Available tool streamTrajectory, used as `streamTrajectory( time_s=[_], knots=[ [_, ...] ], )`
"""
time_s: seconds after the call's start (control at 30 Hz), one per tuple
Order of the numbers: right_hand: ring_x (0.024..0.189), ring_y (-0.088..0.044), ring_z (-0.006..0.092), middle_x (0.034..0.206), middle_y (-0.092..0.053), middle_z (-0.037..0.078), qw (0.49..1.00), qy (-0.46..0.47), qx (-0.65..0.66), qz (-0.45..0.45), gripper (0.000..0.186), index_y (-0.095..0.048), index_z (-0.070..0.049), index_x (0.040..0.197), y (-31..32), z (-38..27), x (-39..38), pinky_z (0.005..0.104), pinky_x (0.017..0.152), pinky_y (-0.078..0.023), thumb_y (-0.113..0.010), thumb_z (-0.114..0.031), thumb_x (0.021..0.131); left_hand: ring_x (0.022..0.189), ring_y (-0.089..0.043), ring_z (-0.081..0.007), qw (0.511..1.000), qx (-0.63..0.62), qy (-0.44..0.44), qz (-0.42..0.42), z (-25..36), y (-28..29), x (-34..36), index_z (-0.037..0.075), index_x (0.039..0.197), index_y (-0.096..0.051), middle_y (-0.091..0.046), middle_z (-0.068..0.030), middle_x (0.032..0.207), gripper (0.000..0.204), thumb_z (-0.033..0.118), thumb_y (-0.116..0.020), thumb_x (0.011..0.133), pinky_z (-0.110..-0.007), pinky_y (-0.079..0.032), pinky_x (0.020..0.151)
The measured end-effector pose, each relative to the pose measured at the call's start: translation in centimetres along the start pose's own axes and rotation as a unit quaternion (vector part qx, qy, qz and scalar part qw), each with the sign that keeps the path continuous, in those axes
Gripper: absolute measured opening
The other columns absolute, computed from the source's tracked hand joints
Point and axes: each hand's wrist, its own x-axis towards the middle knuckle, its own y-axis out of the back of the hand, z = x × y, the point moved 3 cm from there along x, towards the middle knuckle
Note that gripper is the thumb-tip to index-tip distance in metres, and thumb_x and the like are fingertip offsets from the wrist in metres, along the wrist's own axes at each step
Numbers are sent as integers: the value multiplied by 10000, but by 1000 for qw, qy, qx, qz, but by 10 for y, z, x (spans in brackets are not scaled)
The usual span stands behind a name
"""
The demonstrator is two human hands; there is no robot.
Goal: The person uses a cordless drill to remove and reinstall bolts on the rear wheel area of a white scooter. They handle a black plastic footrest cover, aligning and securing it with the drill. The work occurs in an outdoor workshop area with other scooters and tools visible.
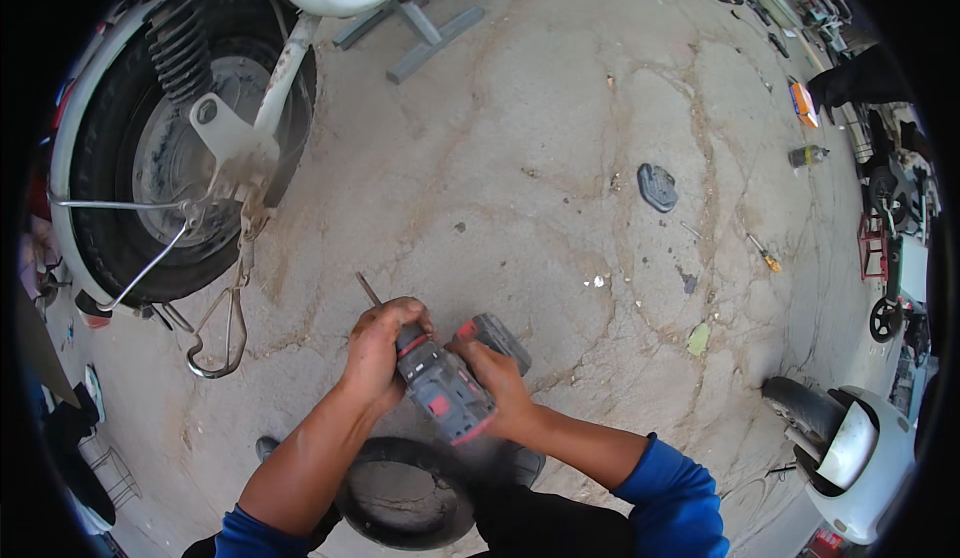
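Between my hands is a grey and red cordless drill [442,390], tilted, with a long thin bit [368,288] pointing up and left. My left hand [385,343] is closed round the chuck end, its fingers hiding part of it. The drill's handle is in my right hand [500,383], and the battery end [502,341] sticks out beyond the thumb. Below the drill a black ring-shaped tyre [365,518] lies on the ground by my legs.
At the left stands a scooter's rear wheel [100,193] with a spring shock absorber and a metal stand [238,333]. A dark plastic piece [657,187] and a screwdriver [769,260] lie on the cracked concrete at the right. A white scooter part [862,458] sits lower right.
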Motion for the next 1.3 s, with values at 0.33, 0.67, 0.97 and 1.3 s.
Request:
streamTrajectory(
  time_s=[0.33, 0.67, 0.97, 1.3],
  knots=[
    [820, -719, 295, 903, -705, 162, 992, -95, -2, 78, 459, -599, -2, 1161, 2, 43, -3, 359, 759, -552, -782, -156, 769, 906, -542, -198, 999, -31, -24, 27, -2, 96, 2, -43, 1246, -616, -629, -120, 1114, 438, 230, -508, 922, -334, -449, 893],
    [871, -703, 369, 945, -710, 186, 982, -149, -117, 2, 372, -639, 2, 1050, -3, 48, 15, 379, 805, -563, -783, -133, 735, 1148, -617, -269, 967, -92, -115, -206, 69, 51, -32, -50, 1368, -554, -592, -253, 1344, 474, 73, -615, 914, -350, -475, 1024],
    [864, -715, 308, 964, -721, 159, 986, -82, -145, 15, 278, -660, -12, 1039, -11, 33, 8, 367, 803, -562, -759, -142, 815, 1067, -664, -221, 967, -134, -59, -208, 84, 70, -22, 5, 1277, -585, -597, -218, 1339, 366, 201, -666, 979, -299, -554, 900],
    [896, -709, 293, 1012, -720, 142, 989, -67, -105, 79, 230, -677, -35, 1052, -10, 37, -26, 359, 810, -551, -750, -130, 855, 1076, -675, -249, 948, -209, -41, -237, 61, 74, -14, 49, 1125, -663, -557, -249, 1409, 213, 216, -630, 996, -322, -550, 917]
  ],
)
